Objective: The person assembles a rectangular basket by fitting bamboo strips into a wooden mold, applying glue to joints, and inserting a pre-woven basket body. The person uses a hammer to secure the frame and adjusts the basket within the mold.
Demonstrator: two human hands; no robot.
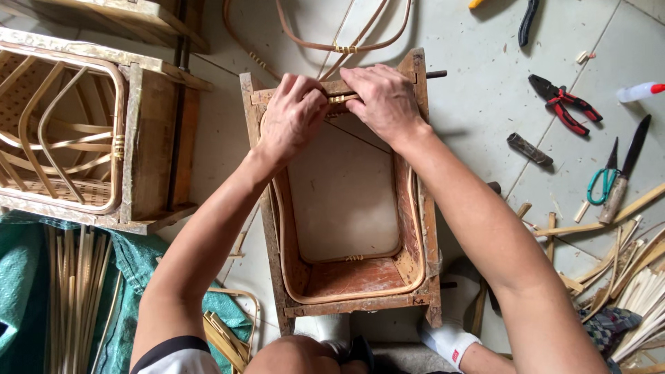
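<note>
An open wooden frame mould (267, 228) stands on the floor between my legs, with a bent rattan hoop (415, 228) lining its inside. My left hand (294, 114) and my right hand (384, 100) meet at the far top edge of the frame. Both are closed on the hoop where a pale cane binding (339, 99) wraps it. A thin strand (360, 135) runs from the binding down toward the right inside the frame. A second small binding (354, 258) shows on the hoop's near side.
A finished rattan frame sits in another wooden mould (149, 145) at the left. Red-handled pliers (564, 104), green-handled scissors (603, 180), a knife (623, 176) and a white bottle (641, 91) lie on the tiled floor at right. Cane strips (73, 291) lie on green cloth at lower left.
</note>
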